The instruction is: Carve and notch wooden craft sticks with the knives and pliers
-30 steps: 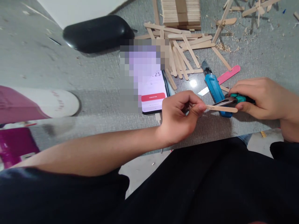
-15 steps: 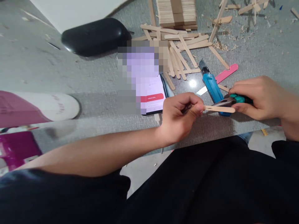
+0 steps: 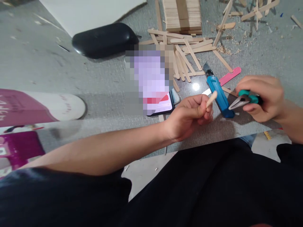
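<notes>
Between the thumb and fingers of my left hand (image 3: 191, 115) is a wooden craft stick (image 3: 211, 99), its rounded end pointing up and to the right. My right hand (image 3: 265, 94) is wrapped round the green and black handles of a pair of pliers (image 3: 240, 102). The jaws point left, apart from the stick, with their tips over the lower end of a blue utility knife (image 3: 219, 97) on the table. Beyond the knife lies a pink folding blade handle (image 3: 230, 76). The rest of the stick is hidden by my fingers.
Loose craft sticks (image 3: 184, 61) lie scattered near a banded stack of sticks (image 3: 182, 15). A phone (image 3: 163, 108), partly blurred, rests left of them, by a black case (image 3: 105, 40). Wood shavings (image 3: 223, 49) dot the back right. A pink and white object (image 3: 47, 105) is at far left.
The pliers have come off the craft stick and moved slightly right. My left hand has turned, so the stick now points up instead of lying level towards the right.
</notes>
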The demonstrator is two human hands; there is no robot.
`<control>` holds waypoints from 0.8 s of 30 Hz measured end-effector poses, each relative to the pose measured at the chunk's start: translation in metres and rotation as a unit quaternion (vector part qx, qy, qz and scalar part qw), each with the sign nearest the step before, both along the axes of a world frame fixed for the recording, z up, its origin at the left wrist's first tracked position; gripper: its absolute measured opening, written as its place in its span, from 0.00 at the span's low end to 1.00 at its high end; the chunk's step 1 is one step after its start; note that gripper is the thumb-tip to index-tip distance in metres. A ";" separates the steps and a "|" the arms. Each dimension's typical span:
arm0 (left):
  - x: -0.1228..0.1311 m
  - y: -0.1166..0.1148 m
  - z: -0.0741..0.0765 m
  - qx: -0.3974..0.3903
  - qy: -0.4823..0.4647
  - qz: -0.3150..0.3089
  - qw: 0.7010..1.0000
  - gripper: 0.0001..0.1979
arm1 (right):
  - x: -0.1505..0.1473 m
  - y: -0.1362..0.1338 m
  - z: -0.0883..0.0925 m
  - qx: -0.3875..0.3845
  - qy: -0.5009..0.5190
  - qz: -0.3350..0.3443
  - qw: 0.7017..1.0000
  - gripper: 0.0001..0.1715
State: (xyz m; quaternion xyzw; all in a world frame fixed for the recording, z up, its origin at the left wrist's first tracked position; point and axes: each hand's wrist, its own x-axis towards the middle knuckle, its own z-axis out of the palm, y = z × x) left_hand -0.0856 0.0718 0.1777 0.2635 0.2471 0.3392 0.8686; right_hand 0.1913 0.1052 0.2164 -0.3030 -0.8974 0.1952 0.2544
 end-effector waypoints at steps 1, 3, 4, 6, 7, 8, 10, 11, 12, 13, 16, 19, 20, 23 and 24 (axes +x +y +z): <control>0.000 0.001 0.000 -0.013 -0.010 0.001 1.000 0.27 | 0.001 0.000 0.001 0.012 0.006 -0.027 1.000 0.23; 0.000 0.002 -0.001 -0.008 -0.005 0.011 1.000 0.25 | 0.004 0.002 0.001 0.019 -0.026 -0.067 0.997 0.23; 0.000 0.002 -0.001 0.009 0.010 0.020 1.000 0.24 | 0.005 0.004 0.001 0.018 -0.047 -0.075 0.996 0.23; -0.001 0.000 -0.002 0.062 0.053 0.052 0.995 0.23 | 0.008 0.009 0.001 -0.003 -0.080 -0.067 0.994 0.24; -0.001 -0.001 -0.002 0.091 0.078 0.071 0.990 0.23 | 0.009 0.012 0.000 -0.009 -0.082 -0.056 0.995 0.24; -0.002 -0.002 -0.002 0.117 0.102 0.090 0.984 0.24 | 0.010 0.014 0.000 -0.019 -0.083 -0.045 0.995 0.24; -0.003 -0.004 0.001 0.157 0.142 0.117 0.970 0.25 | 0.011 0.017 0.000 -0.047 -0.086 -0.022 0.995 0.22; -0.003 -0.005 0.002 0.171 0.154 0.123 0.965 0.25 | 0.012 0.017 0.001 -0.062 -0.088 -0.015 0.994 0.20; -0.003 -0.005 0.004 0.180 0.164 0.127 0.961 0.25 | 0.012 0.017 0.003 -0.072 -0.087 -0.009 0.994 0.19; -0.003 -0.004 0.005 0.184 0.171 0.130 0.959 0.25 | 0.013 0.017 0.004 -0.083 -0.086 -0.005 0.993 0.18; -0.003 -0.003 0.007 0.179 0.175 0.133 0.959 0.25 | 0.014 0.016 0.009 -0.117 -0.083 0.002 0.990 0.18; -0.003 -0.002 0.007 0.169 0.177 0.122 0.962 0.25 | 0.015 0.017 0.012 -0.151 -0.082 0.018 0.985 0.18; -0.003 -0.002 0.007 0.167 0.178 0.118 0.962 0.25 | 0.015 0.018 0.013 -0.158 -0.079 0.025 0.984 0.18; -0.004 -0.002 0.007 0.171 0.185 0.111 0.961 0.25 | 0.016 0.018 0.014 -0.161 -0.081 0.040 0.983 0.18; -0.004 -0.002 0.007 0.175 0.188 0.112 0.960 0.25 | 0.015 0.018 0.014 -0.157 -0.080 0.045 0.983 0.18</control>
